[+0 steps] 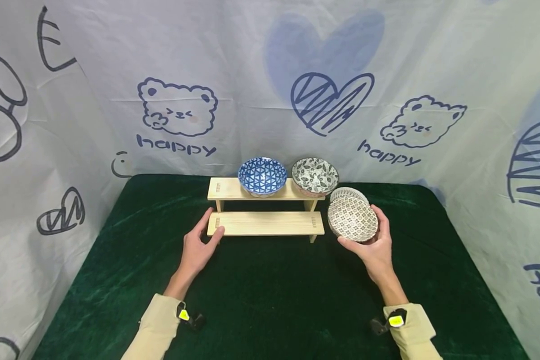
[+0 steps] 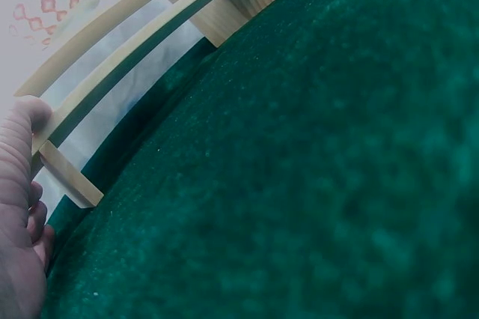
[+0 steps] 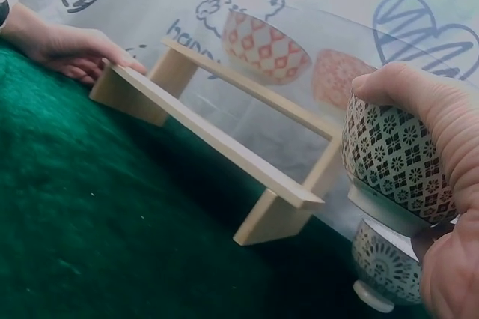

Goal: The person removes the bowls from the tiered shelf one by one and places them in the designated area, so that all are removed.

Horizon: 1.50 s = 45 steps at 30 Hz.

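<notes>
My left hand (image 1: 197, 250) grips the left end of the lower step of a two-step wooden stand (image 1: 265, 223), its thumb at the front edge. In the left wrist view the other fingers curl below the board. Between thumb and fingers, my right hand (image 1: 379, 250) holds a small bowl (image 1: 353, 218) with a brown-and-white lattice pattern, just right of the stand. The right wrist view shows this bowl above another patterned bowl (image 3: 385, 263), which stands on the green cloth and is partly hidden behind it in the head view.
On the upper step stand a blue-and-white bowl (image 1: 262, 176) and a bowl with dark leaves (image 1: 315, 176). Dark green cloth (image 1: 270, 300) covers the table. A white printed curtain (image 1: 252, 120) hangs close behind the stand and along both sides.
</notes>
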Each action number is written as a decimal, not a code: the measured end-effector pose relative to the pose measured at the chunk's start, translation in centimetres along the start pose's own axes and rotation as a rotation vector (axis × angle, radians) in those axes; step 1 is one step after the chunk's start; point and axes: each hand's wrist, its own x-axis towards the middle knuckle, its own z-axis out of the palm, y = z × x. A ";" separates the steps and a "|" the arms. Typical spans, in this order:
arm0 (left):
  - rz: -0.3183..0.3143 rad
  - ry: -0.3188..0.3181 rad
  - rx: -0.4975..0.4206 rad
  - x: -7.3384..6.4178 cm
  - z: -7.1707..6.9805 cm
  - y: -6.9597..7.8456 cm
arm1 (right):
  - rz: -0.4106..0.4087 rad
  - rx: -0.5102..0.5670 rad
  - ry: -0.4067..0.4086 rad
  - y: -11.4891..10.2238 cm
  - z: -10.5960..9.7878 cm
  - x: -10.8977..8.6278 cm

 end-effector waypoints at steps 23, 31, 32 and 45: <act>-0.005 -0.001 -0.020 -0.2 0.0 -0.2 | -0.006 0.030 0.128 1.4 -2.8 2.5; -0.015 -0.006 -0.012 -0.1 0.0 -0.2 | 0.013 0.017 0.181 1.8 -4.0 3.8; -0.014 -0.006 -0.013 0.0 0.0 -0.2 | 0.015 0.011 0.189 1.9 -4.2 3.9; -0.013 -0.014 -0.013 0.0 0.0 -0.1 | 0.015 0.023 0.300 2.7 -5.6 5.6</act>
